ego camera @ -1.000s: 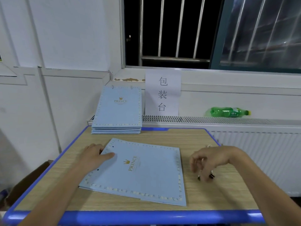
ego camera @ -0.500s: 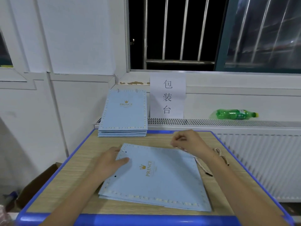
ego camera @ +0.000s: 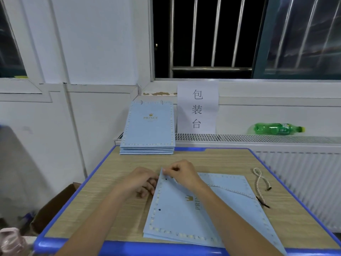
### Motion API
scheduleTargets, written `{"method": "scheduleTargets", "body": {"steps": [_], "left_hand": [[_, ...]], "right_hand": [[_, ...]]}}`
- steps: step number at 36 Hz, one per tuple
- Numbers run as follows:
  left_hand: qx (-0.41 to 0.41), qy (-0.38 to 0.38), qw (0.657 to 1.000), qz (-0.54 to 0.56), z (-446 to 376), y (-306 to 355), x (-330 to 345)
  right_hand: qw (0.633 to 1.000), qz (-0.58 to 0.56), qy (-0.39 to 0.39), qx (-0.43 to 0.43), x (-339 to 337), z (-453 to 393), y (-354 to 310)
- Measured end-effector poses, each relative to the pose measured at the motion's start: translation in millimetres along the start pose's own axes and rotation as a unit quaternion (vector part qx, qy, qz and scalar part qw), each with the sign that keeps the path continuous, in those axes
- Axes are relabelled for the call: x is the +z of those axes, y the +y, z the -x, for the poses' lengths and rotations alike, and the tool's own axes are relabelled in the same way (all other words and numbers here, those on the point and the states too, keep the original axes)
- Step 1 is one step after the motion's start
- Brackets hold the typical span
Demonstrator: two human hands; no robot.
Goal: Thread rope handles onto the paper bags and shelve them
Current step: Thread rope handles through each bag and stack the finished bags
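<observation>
Under my right hand (ego camera: 181, 174), which is pinching a rope (ego camera: 230, 190) at the upper hole, the bag (ego camera: 201, 209) is lying flat on the bench (ego camera: 230, 159); my left hand (ego camera: 141, 182) is gripping its top edge. I am judging threading barely begun: second rope (ego camera: 258, 180) beyond my right wrist, stack (ego camera: 148, 130) waiting ahead.

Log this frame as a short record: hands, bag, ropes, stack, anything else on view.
left hand: at bag's lifted corner, grip unclear
right hand: pinches rope at bag's upper hole
bag: flat on desk, corner raised, lower hole empty
rope: trails right across bag
spare rope: loose on desk
stack: propped behind desk
bottle: lying on radiator
</observation>
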State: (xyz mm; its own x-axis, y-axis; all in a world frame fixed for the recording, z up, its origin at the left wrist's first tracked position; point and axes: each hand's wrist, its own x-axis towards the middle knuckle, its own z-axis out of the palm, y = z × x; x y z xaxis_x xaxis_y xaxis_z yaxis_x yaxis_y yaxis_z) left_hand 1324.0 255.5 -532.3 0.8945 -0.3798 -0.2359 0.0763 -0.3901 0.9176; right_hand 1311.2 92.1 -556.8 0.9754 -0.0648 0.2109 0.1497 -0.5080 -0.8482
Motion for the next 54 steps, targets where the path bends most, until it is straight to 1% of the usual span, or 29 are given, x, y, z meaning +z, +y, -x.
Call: {"method": "scheduleTargets", "body": {"steps": [3,6,10,12,15,17,21,28,33,36,40,45,50,51,54], "left_hand": [[0.007,-0.02,1.0,-0.015,-2.1,-1.8,-3.5],[0.029,-0.052,0.998,-0.036,-2.2,-2.4,-6.1],[0.048,-0.075,0.995,-0.045,-3.4,-4.4,-8.8],[0.062,-0.062,0.994,-0.069,-2.6,-5.1,-7.1],[0.095,-0.014,0.988,-0.12,-1.7,-6.6,0.7],[0.109,0.002,0.987,-0.121,-2.8,-7.8,4.7],[0.107,0.02,0.988,-0.106,-5.5,-12.3,5.5],[0.122,0.027,0.988,-0.091,-3.2,-13.8,7.5],[0.122,0.009,0.989,-0.085,-0.8,-12.1,8.0],[0.122,0.004,0.988,-0.094,-1.9,-12.3,7.1],[0.132,0.004,0.986,-0.105,-3.1,-13.7,6.8],[0.142,0.01,0.984,-0.104,-5.3,-15.7,7.3],[0.175,0.065,0.975,-0.122,-10.8,-18.7,11.1],[0.18,0.067,0.974,-0.117,-11.1,-18.8,12.2],[0.189,0.033,0.979,-0.068,-11.6,-19.2,16.0]], "right_hand": [[0.999,0.007,-0.026,0.024,-2.1,2.7,0.9],[0.996,-0.028,-0.058,0.056,-7.8,5.1,0.7],[0.994,-0.087,-0.063,0.034,-11.2,9.2,2.1],[0.991,-0.12,-0.053,0.03,-12.1,9.1,2.2],[0.987,-0.15,-0.042,0.031,-12.8,8.5,2.2],[0.988,-0.147,-0.034,0.026,-13.1,9.2,1.3],[0.993,-0.115,-0.015,-0.003,-11.3,11.4,1.4],[0.994,-0.109,-0.017,-0.016,-10.8,13.7,0.8],[0.994,-0.106,-0.002,-0.027,-8.4,14.3,2.0],[0.992,-0.121,0.0,-0.032,-7.0,14.8,3.0],[0.993,-0.109,0.005,-0.045,-4.3,15.3,3.6],[0.994,-0.104,-0.004,-0.028,-1.7,13.2,4.6],[0.99,-0.141,0.01,-0.004,-1.7,11.0,7.1],[0.99,-0.144,0.011,0.0,-2.0,10.6,7.3],[0.991,-0.13,-0.005,0.003,-3.9,9.5,7.3]]}}
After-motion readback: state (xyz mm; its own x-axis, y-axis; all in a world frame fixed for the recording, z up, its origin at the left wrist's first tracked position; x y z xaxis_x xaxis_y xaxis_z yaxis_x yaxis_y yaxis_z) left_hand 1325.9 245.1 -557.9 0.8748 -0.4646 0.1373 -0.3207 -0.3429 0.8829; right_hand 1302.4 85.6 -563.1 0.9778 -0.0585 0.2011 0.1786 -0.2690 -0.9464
